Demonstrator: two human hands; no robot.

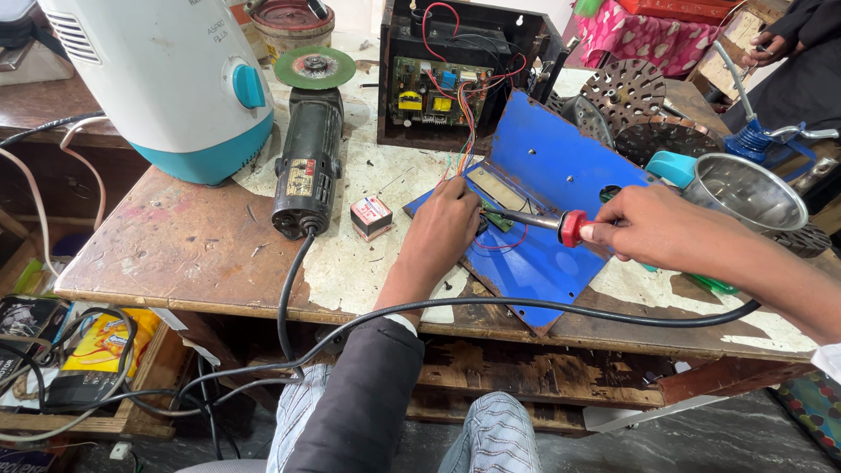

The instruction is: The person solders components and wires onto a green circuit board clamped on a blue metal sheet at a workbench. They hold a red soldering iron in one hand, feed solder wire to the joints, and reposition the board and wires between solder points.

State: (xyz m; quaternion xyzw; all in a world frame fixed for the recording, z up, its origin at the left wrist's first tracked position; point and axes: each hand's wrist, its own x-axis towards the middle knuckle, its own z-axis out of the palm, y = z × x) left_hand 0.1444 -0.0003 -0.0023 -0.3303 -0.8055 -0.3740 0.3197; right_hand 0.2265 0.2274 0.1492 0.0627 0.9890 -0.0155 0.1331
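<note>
knees in striped trousers [491,434] sit right under the surface [175,254] edge. soldering iron [534,221] is gripped at its red collar by the right hand [653,229], fingers closed round the handle, tip pointing left at a small green board [496,217] on the blue metal panel [543,219]. left hand [447,223] presses down just beside that tip, fingers curled on the board. black cord [526,308] loops under both wrists. angle grinder [308,149] lies further left, near a small box [371,215].

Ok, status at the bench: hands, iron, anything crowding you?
Right hand grips soldering iron. Left hand pins small green board on blue metal panel. Iron's black cord crosses the left forearm.
</note>
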